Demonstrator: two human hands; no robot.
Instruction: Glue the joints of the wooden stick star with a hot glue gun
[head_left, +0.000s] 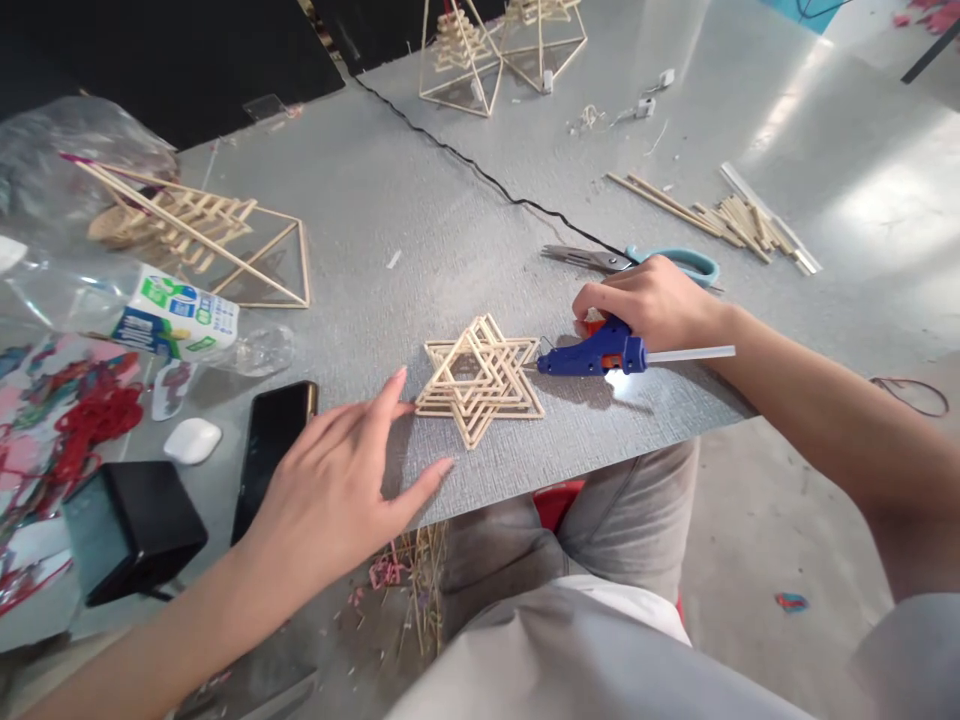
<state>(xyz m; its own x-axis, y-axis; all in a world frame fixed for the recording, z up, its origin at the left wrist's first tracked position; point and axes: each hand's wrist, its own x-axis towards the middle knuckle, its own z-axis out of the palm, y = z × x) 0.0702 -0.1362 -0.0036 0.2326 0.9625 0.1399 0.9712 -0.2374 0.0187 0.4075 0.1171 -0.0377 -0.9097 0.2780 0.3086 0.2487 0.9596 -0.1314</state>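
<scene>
A six-pointed star built of thin wooden sticks [480, 380] lies flat on the grey table [420, 210] near its front edge. My left hand [341, 480] rests beside the star's left side, fingers spread, one fingertip touching its left point. My right hand [652, 300] is closed round a blue glue gun [592, 353] with a clear glue stick out the back. The gun's nozzle points at the star's right point, just short of it.
Scissors with light-blue handles [637, 260] lie behind my right hand. A pile of loose sticks [720, 215], stick frames [202, 230] [495, 45], a plastic bottle [157, 315], a black phone [270, 445], a white case [193, 440], a black box [127, 530] and a black cable [465, 165] are around.
</scene>
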